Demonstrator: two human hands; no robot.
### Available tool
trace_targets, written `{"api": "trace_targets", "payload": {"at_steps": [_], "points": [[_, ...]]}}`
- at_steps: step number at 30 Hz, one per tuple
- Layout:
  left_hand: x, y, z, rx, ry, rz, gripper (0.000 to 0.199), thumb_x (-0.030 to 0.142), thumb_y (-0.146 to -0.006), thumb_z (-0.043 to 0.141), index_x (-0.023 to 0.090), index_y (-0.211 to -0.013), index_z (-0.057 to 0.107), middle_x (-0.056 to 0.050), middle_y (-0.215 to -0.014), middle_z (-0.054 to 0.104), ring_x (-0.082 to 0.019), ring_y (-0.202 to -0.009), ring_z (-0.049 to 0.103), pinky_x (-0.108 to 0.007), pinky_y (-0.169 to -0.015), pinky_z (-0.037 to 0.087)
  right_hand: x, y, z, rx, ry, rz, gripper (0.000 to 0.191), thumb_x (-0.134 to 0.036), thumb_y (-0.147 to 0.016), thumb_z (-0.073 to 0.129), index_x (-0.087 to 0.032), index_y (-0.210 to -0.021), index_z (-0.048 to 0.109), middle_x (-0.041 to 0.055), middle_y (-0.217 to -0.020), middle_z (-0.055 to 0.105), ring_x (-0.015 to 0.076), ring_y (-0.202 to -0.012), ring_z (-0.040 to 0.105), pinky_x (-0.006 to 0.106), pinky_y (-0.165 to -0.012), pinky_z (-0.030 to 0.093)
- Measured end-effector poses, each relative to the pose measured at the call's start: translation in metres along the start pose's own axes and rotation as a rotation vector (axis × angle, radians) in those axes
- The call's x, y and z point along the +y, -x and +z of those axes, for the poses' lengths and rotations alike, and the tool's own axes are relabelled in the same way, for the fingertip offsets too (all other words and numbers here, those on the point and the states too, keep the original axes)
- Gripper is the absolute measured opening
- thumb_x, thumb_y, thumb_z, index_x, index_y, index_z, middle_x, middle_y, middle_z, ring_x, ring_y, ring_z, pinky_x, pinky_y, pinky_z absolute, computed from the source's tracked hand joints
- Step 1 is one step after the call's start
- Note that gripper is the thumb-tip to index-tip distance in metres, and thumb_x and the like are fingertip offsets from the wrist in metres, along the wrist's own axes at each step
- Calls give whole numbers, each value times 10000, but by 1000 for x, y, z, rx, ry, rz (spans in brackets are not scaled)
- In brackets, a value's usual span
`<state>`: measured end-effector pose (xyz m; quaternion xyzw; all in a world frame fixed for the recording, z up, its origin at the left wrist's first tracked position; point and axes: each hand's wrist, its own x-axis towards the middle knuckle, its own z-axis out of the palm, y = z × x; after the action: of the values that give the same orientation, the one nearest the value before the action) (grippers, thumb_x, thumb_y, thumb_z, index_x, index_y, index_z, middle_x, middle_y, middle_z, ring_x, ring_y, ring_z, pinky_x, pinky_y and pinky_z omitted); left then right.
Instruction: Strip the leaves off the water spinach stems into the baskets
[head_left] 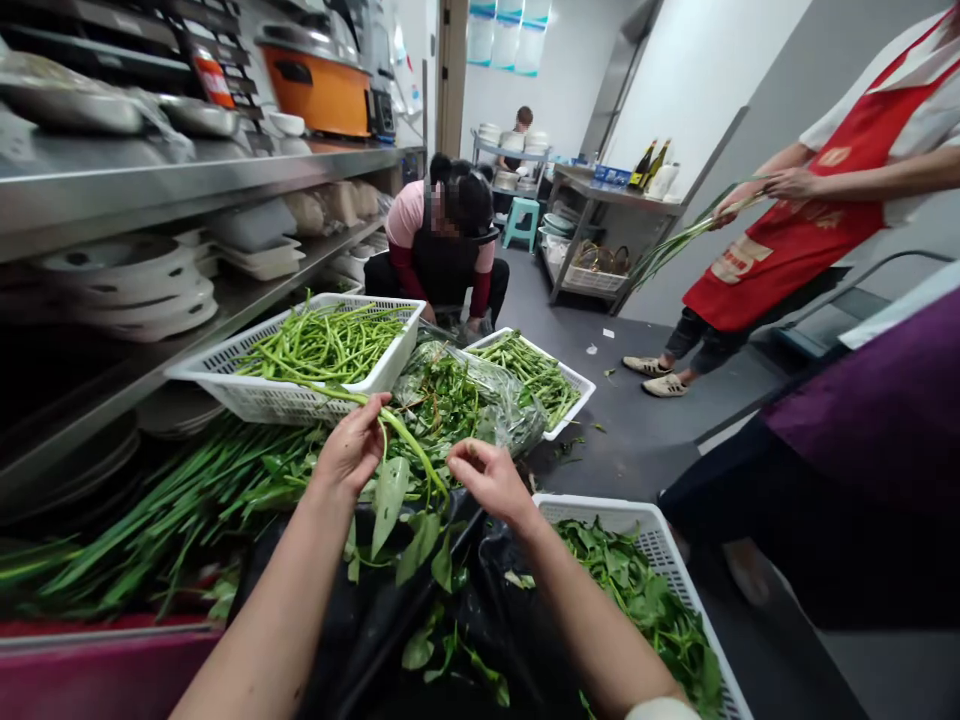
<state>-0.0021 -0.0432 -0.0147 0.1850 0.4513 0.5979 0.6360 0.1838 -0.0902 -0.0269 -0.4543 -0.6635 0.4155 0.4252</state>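
Observation:
My left hand pinches a long green leafy stem between thumb and fingers. The stem runs from the left basket's edge down to the right, with broad leaves hanging over the black cloth on my lap. Near its lower end is my right hand, thumb and forefinger brought together; whether something small is between them cannot be made out. Beyond my hands lies a heap of leafy greens in clear plastic. A white basket at the left holds cut stems.
A basket of leaves stands right of my lap, another basket of stems ahead. Long green stalks lie left, below metal shelves. One person crouches ahead; a person in a red apron and one in purple stand right.

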Motion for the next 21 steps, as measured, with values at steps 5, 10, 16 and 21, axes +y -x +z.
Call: {"api": "trace_targets", "payload": {"at_steps": [5,10,16,21], "points": [[-3,-2,3,83,96,-1,169,109,-855,507,129,-748,636,40,-553,547,-41,-439,506,-113,-417,442,-2,17,7,-40,296,-114,80,-219,-751,565,-182,-681,565,-12,-665,577,116,-630,518,225,-619,379],[0,12,7,108,98,20,134,76,-820,547,112,-758,660,59,-516,504,-8,-379,444,-78,-384,395,-1,14,14,42,513,-162,109,-202,-753,495,-185,-646,511,-11,-623,512,110,-583,453,216,-574,325],[-7,23,-5,174,-59,147,150,253,-687,701,137,-763,644,17,-660,621,-63,-527,559,-119,-421,414,22,11,17,191,482,-101,163,-194,-681,439,-184,-527,390,-19,-563,394,108,-554,354,239,-556,268],[-15,21,-17,188,14,228,340,355,-493,796,154,-719,640,49,-618,581,-67,-558,525,-132,-465,433,58,-5,-2,431,-287,280,232,-359,-659,444,-202,-517,349,-46,-498,340,87,-469,314,214,-465,279]]}}
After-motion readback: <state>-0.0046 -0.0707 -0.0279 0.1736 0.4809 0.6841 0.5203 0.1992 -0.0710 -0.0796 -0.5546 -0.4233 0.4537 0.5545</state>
